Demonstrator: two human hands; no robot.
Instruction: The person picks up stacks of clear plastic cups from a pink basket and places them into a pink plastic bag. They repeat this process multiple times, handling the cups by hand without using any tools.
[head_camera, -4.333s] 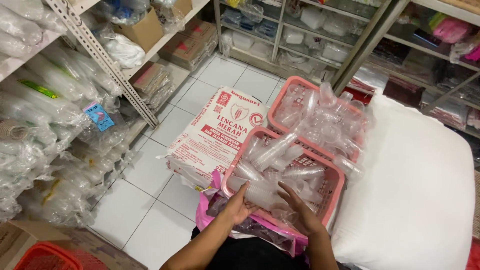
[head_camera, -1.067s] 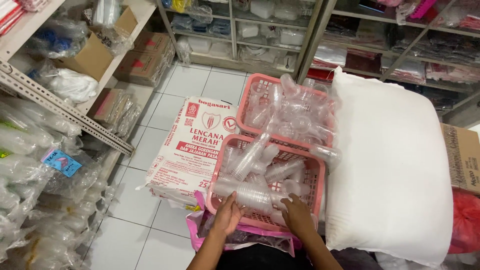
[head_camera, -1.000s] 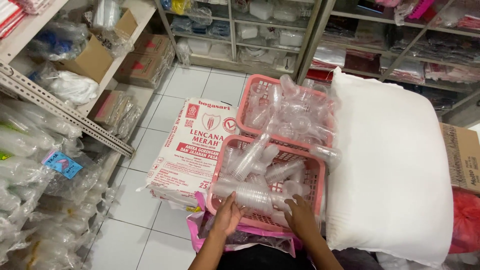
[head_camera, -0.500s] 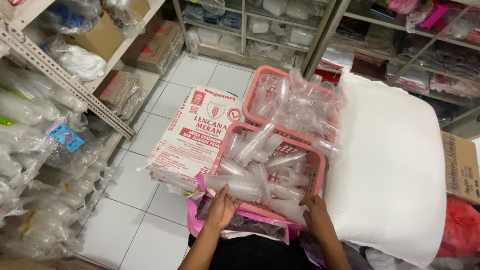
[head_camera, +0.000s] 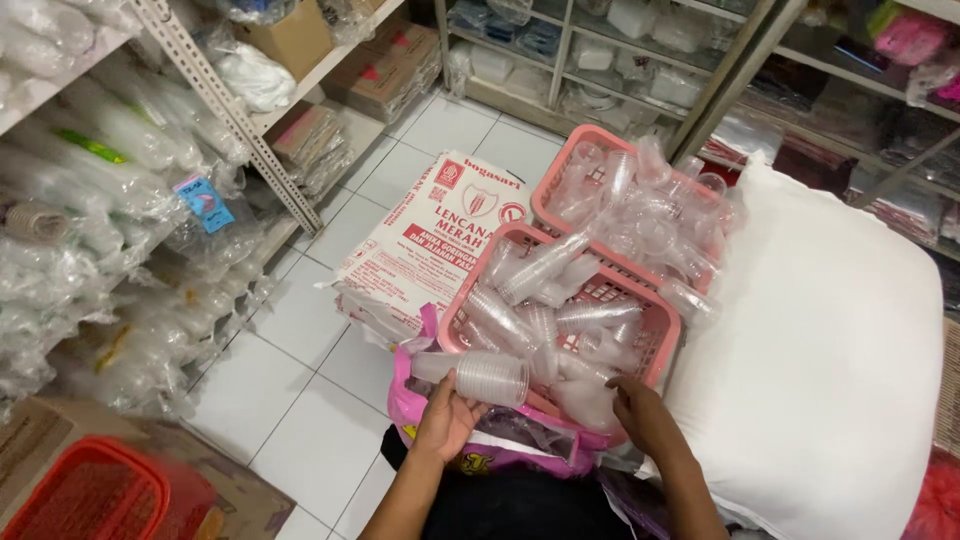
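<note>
**Hands at a basket of clear cups**

While seen from the head camera: left hand (head_camera: 447, 415) curled around a short stack of clear plastic cups (head_camera: 478, 375), lying sideways, held just over the near rim of the nearer pink basket (head_camera: 660, 345). Right hand (head_camera: 640, 412) down at the same basket's near right corner, fingers resting among loose clear cups (head_camera: 548, 320), not visibly closed on any one of them; grip hard to judge. Basket piled with more clear cups, some nested in stacks, some tipped over. Pink plastic bag (head_camera: 415, 385) bunched under the basket's near edge. Second pink basket (head_camera: 580, 150) just behind, touching the first, also heaped with cups. White printed sack (head_camera: 420, 245) flat on the tiled floor, left of both baskets. Large white bag (head_camera: 830, 370) pressed against their right side. Red basket (head_camera: 85, 495) at lower left. Metal shelf (head_camera: 230, 115) of bagged plastic goods along the left.
</note>
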